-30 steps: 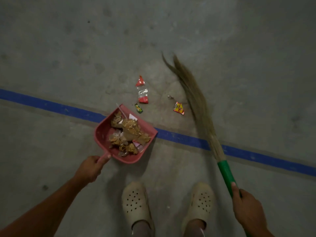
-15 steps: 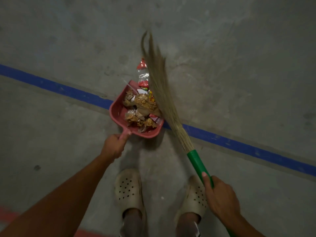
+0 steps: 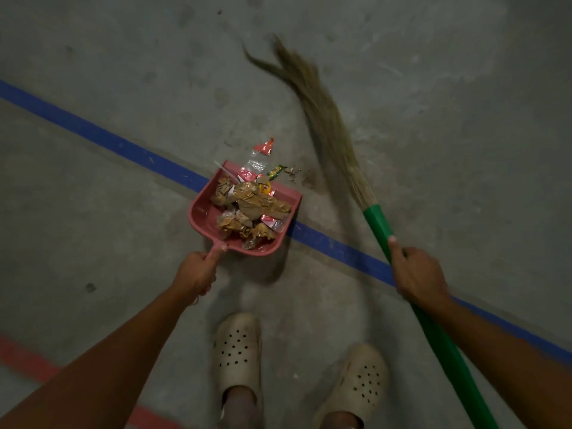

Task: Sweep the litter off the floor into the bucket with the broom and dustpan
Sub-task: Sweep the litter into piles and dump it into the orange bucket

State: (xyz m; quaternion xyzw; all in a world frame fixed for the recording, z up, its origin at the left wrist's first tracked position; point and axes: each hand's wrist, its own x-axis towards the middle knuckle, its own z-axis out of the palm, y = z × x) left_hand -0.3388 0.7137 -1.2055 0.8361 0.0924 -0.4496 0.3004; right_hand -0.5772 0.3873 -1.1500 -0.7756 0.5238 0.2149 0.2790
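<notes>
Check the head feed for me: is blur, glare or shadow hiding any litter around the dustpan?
Head view: dim, flat light, no glare; the broom bristles smear with motion blur toward their tips; the dustpan, its litter and the wrappers at its lip read sharp; only a soft shadow falls on the floor beside the dustpan's near edge, hiding no litter.

Surface: grey concrete floor (image 3: 93,212), blue painted stripe (image 3: 102,139) crossing. Lying on it: clear-and-red plastic wrapper (image 3: 260,156), small green sweet wrapper (image 3: 276,171), brown crumbs (image 3: 294,173), pink plastic dustpan (image 3: 201,218).
</notes>
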